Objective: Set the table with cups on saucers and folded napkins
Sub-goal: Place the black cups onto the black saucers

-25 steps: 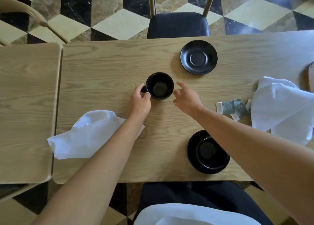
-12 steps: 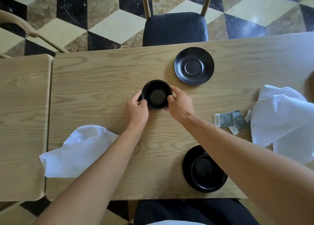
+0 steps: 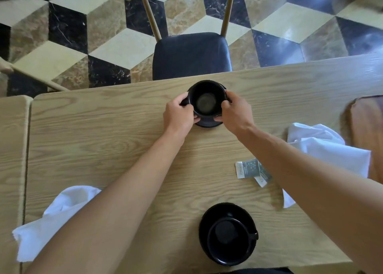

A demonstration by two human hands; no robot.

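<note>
Black cup (image 3: 206, 102), upright over black saucer (image 3: 208, 123) at table's (image 3: 103, 128) far edge, grasped by left hand (image 3: 179, 116) at its handle side and right hand (image 3: 234, 113) opposite; 2 white napkins (image 3: 53, 215) unfolded.

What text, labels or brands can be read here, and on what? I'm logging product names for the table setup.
Small grey-green paper sachets on the wooden table: print on the white end strip, too small and blurred to read.
Black ceramic cups, black saucers, white cloth napkins: no text visible.
</note>
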